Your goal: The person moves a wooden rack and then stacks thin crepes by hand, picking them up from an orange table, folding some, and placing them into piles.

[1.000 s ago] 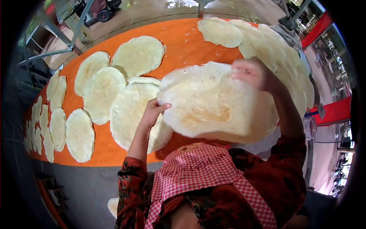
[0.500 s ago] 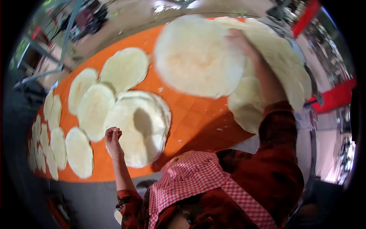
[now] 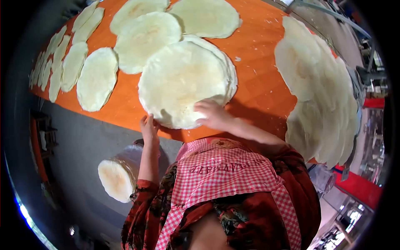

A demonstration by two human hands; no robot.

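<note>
A stack of thin round flatbreads point(image 3: 183, 79) lies near the front edge of the orange table point(image 3: 254, 79). At the stack's lower left edge, my left hand point(image 3: 150, 127) touches the rim with its fingertips, the fingers apart. My right hand point(image 3: 214, 114) is slightly blurred and rests over the lower right part of the top flatbread, fingers stretched towards the left. Neither hand lifts a flatbread. The stack's lower layers show as uneven edges on its right side.
Overlapping flatbreads point(image 3: 321, 96) cover the table's right end. Several single flatbreads point(image 3: 98, 79) are spread over the left and far side. Below the table's front edge, a plastic-wrapped stack of flatbreads point(image 3: 116, 179) stands over the grey floor point(image 3: 83, 150).
The flatbread held up in my right hand is out of that hand, which has come down onto the stack. My left hand has reached the stack's edge. The view has shifted.
</note>
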